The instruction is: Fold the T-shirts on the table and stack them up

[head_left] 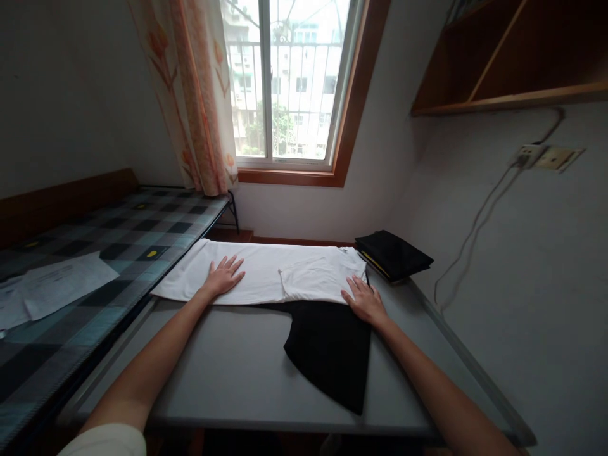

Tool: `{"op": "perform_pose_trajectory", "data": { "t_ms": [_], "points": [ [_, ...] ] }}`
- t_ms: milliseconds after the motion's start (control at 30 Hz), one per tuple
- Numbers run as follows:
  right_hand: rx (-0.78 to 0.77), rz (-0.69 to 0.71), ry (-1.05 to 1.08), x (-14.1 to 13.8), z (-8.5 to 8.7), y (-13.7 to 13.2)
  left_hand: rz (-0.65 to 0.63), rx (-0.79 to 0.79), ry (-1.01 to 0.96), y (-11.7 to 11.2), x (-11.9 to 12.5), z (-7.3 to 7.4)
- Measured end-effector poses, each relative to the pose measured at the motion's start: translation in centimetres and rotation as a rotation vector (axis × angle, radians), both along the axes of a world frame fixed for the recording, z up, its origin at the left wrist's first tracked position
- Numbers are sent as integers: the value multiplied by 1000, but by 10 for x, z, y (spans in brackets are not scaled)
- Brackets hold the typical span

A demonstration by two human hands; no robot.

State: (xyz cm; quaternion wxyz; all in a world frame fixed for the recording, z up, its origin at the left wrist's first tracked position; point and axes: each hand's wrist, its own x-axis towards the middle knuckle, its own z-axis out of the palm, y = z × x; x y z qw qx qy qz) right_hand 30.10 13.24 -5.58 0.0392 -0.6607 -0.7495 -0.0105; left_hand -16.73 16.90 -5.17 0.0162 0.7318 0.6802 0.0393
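A white T-shirt (256, 269) lies folded lengthwise across the table, its sleeve (308, 278) laid back over the body near the right end. Flat on the left part of the shirt rests my left hand (225, 277), fingers spread. My right hand (365, 301) is also open, its fingers touching the shirt's right end by the sleeve. From under the shirt a flat black piece (332, 354), shaped like a sleeve and shoulder, spreads toward the table's front edge. Whether it is cloth or a board I cannot tell.
The grey table (228, 367) stands between a bed with a checked cover (142, 234) on the left and the wall on the right. Papers (66, 285) lie on the bed. A dark folded stack (393, 253) sits at the back right. A cable (470, 234) hangs from the socket.
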Motion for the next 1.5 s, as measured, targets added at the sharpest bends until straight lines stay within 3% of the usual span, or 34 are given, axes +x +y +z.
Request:
{"op": "perform_pose_trajectory", "data": {
  "t_ms": [233,967,1367,1500],
  "points": [
    [-1,9,-8,4,-1,-13,1,14,14,-15,2,-2],
    [21,17,-18,19,-3,-81,32,53,37,-99,18,1],
    [4,31,22,22,-5,-81,15,37,-9,-102,16,1],
    [136,141,111,30,-1,-82,-46,27,-47,-101,4,1]
  ]
}}
